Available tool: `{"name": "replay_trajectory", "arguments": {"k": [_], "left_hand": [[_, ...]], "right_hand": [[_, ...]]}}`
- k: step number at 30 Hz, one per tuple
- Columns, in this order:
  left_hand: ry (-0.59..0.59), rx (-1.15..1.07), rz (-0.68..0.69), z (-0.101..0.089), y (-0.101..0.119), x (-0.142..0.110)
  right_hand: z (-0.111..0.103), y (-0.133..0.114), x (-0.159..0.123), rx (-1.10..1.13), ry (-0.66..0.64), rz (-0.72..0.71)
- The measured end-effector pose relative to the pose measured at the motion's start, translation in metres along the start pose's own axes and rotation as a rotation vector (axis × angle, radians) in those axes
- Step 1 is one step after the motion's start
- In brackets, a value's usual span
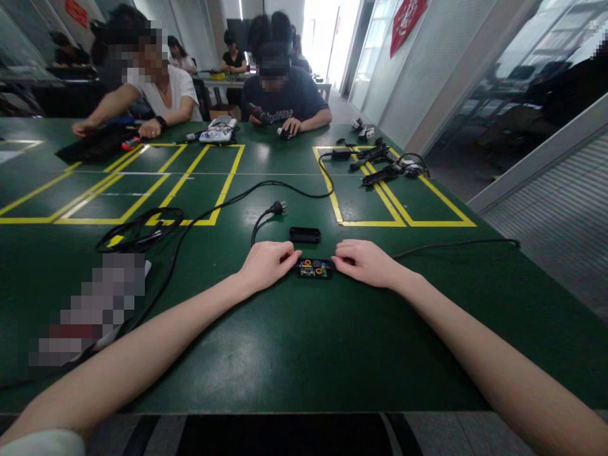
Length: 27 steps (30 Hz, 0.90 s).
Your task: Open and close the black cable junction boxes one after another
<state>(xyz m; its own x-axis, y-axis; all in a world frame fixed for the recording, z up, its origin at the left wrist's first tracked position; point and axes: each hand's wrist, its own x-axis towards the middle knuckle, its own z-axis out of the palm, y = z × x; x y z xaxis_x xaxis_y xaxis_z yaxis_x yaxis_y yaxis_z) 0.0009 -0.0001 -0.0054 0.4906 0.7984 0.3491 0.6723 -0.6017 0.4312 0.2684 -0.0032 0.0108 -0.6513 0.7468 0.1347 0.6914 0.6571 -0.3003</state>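
An opened power adapter (pixel 314 268) lies on the green table in front of me, its circuit board showing in the lower half of a black case. My left hand (pixel 270 265) is closed in a pinch at the adapter's left end. At the right end, my right hand (pixel 365 261) pinches in the same way. Just beyond sits the detached black case cover (pixel 304 235), hollow side up. A cord with a black plug (pixel 277 208) comes from behind my left hand. Another black cable (pixel 456 247) runs off to the right from behind my right hand. My fingers hide where both cords join the adapter.
A coiled black cable (pixel 142 231) and a blurred-out long item (pixel 95 310) lie at left. Adapters and cords (pixel 380 164) are piled at back right. Yellow tape (pixel 375 223) marks the table (pixel 266 354). Two people work across from me, by a white device (pixel 218 130).
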Motion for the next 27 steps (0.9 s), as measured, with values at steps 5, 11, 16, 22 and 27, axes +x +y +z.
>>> {"name": "replay_trajectory", "arguments": {"k": [5,11,16,22,27], "left_hand": [[0.100,-0.029,0.081,0.002,-0.003,-0.002],[-0.026,-0.001,0.028,-0.001,-0.002,0.000],[-0.054,0.012,-0.022,-0.001,-0.001,0.001],[-0.037,0.084,-0.050,-0.001,0.002,0.001],[-0.037,0.143,-0.075,-0.003,0.005,0.001]], "right_hand": [[-0.002,-0.003,0.001,-0.026,-0.017,0.024],[-0.002,-0.004,0.002,-0.030,-0.022,0.060],[-0.001,-0.004,0.003,-0.035,-0.010,0.086],[0.007,0.000,0.005,-0.083,0.139,0.065],[0.011,0.005,0.007,-0.090,0.183,0.080]]}}
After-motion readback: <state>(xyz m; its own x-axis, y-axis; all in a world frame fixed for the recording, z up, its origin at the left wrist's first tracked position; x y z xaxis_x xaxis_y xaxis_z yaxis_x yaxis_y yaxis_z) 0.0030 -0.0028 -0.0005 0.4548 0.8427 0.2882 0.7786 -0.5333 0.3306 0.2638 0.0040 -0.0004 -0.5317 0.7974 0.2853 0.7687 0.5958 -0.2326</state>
